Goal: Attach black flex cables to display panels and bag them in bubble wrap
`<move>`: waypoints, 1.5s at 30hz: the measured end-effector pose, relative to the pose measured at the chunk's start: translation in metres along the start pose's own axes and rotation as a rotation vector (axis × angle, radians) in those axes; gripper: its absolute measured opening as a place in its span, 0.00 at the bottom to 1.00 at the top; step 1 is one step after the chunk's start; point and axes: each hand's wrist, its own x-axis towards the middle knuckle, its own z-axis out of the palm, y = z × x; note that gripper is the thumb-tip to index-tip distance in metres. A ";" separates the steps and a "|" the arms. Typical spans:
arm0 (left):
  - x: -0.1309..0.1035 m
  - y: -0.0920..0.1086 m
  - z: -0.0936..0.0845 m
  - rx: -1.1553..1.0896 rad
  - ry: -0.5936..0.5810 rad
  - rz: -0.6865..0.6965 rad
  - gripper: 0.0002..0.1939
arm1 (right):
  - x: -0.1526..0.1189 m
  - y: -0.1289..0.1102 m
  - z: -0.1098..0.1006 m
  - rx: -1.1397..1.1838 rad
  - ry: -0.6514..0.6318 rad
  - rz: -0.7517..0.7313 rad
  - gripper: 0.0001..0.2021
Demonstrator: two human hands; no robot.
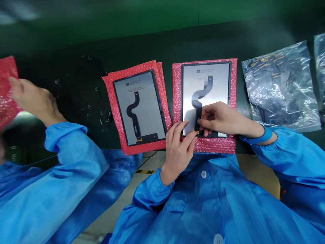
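Observation:
A screen panel [188, 81] lies back side up on pink bubble wrap [213, 146] in front of me. A dark S-shaped flex cable [198, 110] runs down it to a gold connector at the lower edge. My right hand [215, 118], a blue band on its wrist, has thumb and fingers closed on the cable's lower part. My left hand [179, 142] touches the panel's lower edge, its fingers spread and a fingertip beside the connector. Nothing shows in its grasp.
Another panel [147, 117] with a cable rests on pink wrap to the left. Clear bags [281, 88] of flex cables lie at the right. At the far left a co-worker's hand [35, 98] holds pink wrap [7, 88]. Small dark pieces are scattered on the dark table [76, 64].

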 end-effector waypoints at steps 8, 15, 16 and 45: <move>0.000 -0.001 0.000 -0.017 -0.009 -0.013 0.08 | 0.000 0.001 0.000 -0.033 0.004 -0.007 0.11; 0.001 0.003 -0.003 -0.050 -0.027 -0.065 0.06 | 0.001 0.003 0.000 -0.080 0.012 -0.040 0.09; 0.002 0.003 -0.003 -0.063 -0.028 -0.077 0.06 | 0.001 0.003 0.000 -0.080 0.014 -0.047 0.08; 0.045 -0.006 -0.028 0.117 -0.389 0.168 0.08 | 0.010 0.009 0.005 -0.048 0.017 -0.138 0.09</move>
